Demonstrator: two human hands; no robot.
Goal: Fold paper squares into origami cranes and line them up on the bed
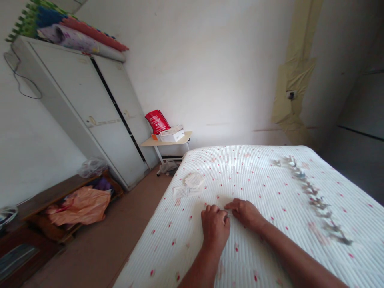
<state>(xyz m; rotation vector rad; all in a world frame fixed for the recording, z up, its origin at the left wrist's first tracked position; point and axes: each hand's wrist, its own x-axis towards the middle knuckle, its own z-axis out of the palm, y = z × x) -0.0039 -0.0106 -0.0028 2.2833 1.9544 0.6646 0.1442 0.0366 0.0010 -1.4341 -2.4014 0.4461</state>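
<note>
My left hand (pixel 215 225) rests on the bed with its fingers curled into a pinch. From the right, my right hand (pixel 246 215) meets it, fingers bent and pressed together. Between their fingertips is a small whitish piece of paper (pixel 229 213), mostly hidden by the fingers. Ahead and to the left lie flat printed paper pieces (pixel 193 181) on the patterned bedsheet (pixel 240 170). A line of small folded paper figures (pixel 312 190) runs along the right side of the bed; they look somewhat blurred.
A small table (pixel 147 142) by the far wall bears a red bag (pixel 157 121) and a white box (pixel 173 136). Left of the bed stand a metal cabinet (pixel 75 88) and a low wooden bench with an orange plastic bag (pixel 81 206).
</note>
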